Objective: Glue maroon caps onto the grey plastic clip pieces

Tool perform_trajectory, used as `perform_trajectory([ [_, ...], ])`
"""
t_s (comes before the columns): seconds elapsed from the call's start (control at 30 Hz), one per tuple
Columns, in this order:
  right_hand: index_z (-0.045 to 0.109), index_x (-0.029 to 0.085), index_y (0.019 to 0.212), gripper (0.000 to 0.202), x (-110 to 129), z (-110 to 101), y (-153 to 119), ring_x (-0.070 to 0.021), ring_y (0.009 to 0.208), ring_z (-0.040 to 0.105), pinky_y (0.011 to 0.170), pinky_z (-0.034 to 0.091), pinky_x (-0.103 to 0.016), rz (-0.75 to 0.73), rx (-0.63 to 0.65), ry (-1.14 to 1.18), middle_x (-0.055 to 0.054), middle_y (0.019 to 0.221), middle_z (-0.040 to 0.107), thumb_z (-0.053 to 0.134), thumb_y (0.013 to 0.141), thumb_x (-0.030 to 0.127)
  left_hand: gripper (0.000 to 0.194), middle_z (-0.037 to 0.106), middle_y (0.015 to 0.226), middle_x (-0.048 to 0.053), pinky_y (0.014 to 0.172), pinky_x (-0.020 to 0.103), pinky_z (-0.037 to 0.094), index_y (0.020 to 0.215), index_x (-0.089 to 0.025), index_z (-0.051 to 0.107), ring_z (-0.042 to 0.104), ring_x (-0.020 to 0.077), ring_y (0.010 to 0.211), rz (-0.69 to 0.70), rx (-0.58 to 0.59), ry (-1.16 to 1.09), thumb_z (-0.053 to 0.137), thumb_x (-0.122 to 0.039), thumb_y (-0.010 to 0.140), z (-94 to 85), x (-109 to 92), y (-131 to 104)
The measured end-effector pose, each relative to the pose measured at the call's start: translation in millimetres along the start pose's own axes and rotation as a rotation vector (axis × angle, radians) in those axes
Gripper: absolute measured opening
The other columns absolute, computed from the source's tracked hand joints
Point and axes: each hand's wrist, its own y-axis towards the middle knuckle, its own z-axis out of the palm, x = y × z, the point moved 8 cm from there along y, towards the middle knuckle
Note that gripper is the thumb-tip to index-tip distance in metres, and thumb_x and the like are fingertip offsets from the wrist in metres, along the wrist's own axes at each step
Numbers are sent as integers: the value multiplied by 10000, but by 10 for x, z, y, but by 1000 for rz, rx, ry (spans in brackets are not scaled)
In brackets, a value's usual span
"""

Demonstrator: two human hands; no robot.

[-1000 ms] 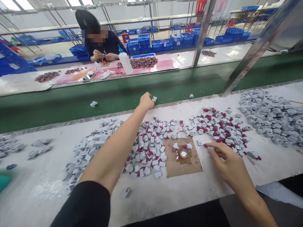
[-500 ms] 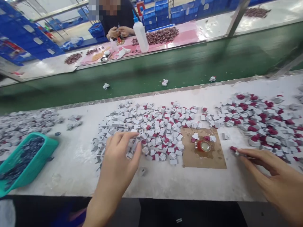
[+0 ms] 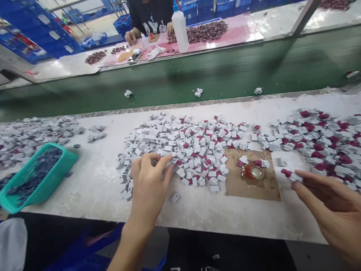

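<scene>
The thumb and fingertips of the right hand [image 3: 328, 205] pinch a small pale grey-white block [image 3: 296, 177], which has a magenta piece [image 3: 286, 172] at its end, just right of the brown square cardboard sheet [image 3: 254, 192]. The left hand [image 3: 148, 180] is left of the cardboard, fingers curled, thumb and index tips slightly apart at the near edge of a broad heap of grey-white and magenta pieces [image 3: 194, 146]; whether it grips one, I cannot tell.

On the cardboard sit a red, wet-looking round item with a clear domed centre [image 3: 255, 172] and, behind it, two small white-and-magenta clusters [image 3: 243, 160]. A single grey block [image 3: 282, 162] lies just right of the sheet, and a second grey-and-magenta heap [image 3: 318, 143] spreads beyond it.

Far left of the cardboard stands a teal plastic basket [image 3: 60, 171] of dark pieces. Behind the cardboard runs a green belt [image 3: 225, 71] carrying small pale pieces [image 3: 198, 92]; across it, a person in a dark top [image 3: 152, 19] is near a white bottle with a blue cap [image 3: 180, 32].
</scene>
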Motion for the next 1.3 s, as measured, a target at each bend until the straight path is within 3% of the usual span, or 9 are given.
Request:
perform_trajectory([
  [0.2,951,342,1043,181,528,229,-128,-230,855,909,840,773,-271,-2,126,211,1,1007,925,946,886,433,212,689,1241,172,1023,545,553,1301,-233,836,608,383,1121,72,48,-67,696,-225,1142,61,64,77],
  [0.27,955,353,1055,157,542,260,-149,-205,867,909,865,760,-233,-11,143,249,10,1025,928,943,910,414,140,727,1163,131,1008,506,562,1240,-244,820,634,354,1097,-28,31,-235,725,-267,1140,-30,84,93],
  [0.4,958,358,1113,161,507,271,-180,-196,906,905,895,760,-239,-27,142,293,4,1084,931,940,955,384,173,760,1030,39,849,354,606,1180,-296,807,700,241,924,-424,48,-809,845,-440,1091,-67,156,21],
  [0.57,957,410,1233,226,595,329,-220,-185,945,869,823,732,-242,-114,192,259,1,1143,917,900,1035,315,296,791,875,19,795,256,642,1082,-286,766,772,204,885,-661,361,-1452,979,-471,989,251,-237,-127],
  [0.73,945,412,1268,257,639,375,-229,-187,1003,866,843,728,-262,-126,215,289,5,1177,909,868,1069,268,318,821,913,9,745,188,633,993,-261,774,765,150,828,-768,450,-1625,1045,-417,933,358,-614,-235],
  [0.87,944,388,1265,255,640,415,-232,-199,1042,876,883,745,-291,-126,225,291,3,1189,915,859,1073,242,261,874,998,41,833,224,696,1180,-288,884,828,173,888,-640,551,-1569,999,-424,990,386,-780,-254],
  [0.97,936,372,1290,261,649,414,-232,-213,1066,874,888,748,-319,-144,197,264,-9,1202,914,841,1087,239,154,891,1048,52,878,245,719,1144,-304,916,860,195,948,-545,577,-1509,928,-426,1052,397,-841,-229],
  [1.17,930,308,1271,224,684,406,-233,-213,1024,855,853,712,-331,-184,174,169,-26,1113,903,804,1102,232,99,814,998,-2,811,189,672,1097,-357,917,781,153,891,-368,376,-1364,900,-288,1027,247,-951,-34],
  [1.3,940,323,1259,232,692,390,-220,-216,1053,860,862,711,-322,-150,174,228,-24,1137,909,818,1088,224,128,821,1020,-5,829,198,670,1142,-360,910,779,155,913,-340,412,-1378,876,-287,1043,276,-1094,33],
])
